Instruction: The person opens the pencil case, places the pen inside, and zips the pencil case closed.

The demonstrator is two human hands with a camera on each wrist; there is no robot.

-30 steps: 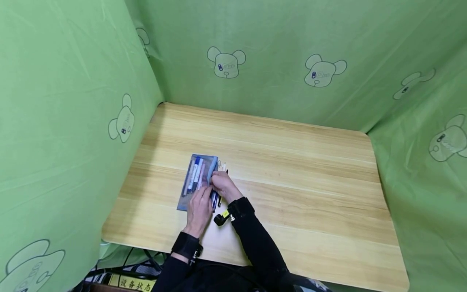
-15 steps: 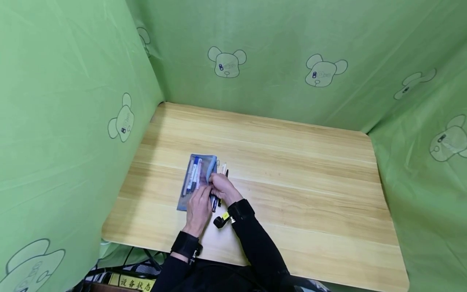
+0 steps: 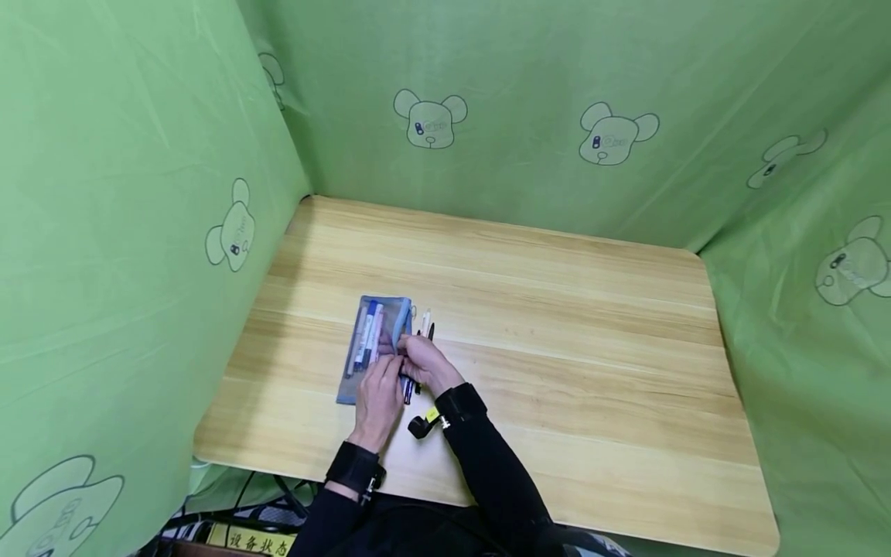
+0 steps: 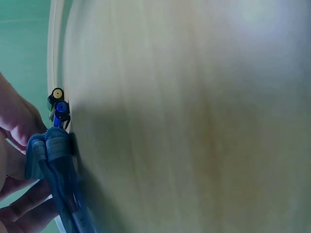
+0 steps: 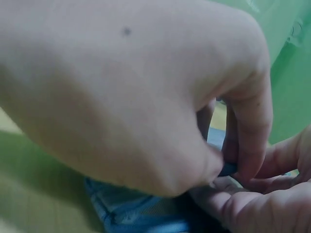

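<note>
Head view: my left fingers (image 3: 385, 368) and right fingers (image 3: 414, 350) pinch the edge of the pouch (image 3: 348, 390), which lies on the bench (image 3: 557, 348). Loose pens (image 3: 426, 320) sit just beside it, partly hidden by my right fingers.

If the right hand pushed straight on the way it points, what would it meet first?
The pouch, whose blue edge the right hand pinches. Past that edge, the markers inside look next in line, though depth is hard to judge.
</note>
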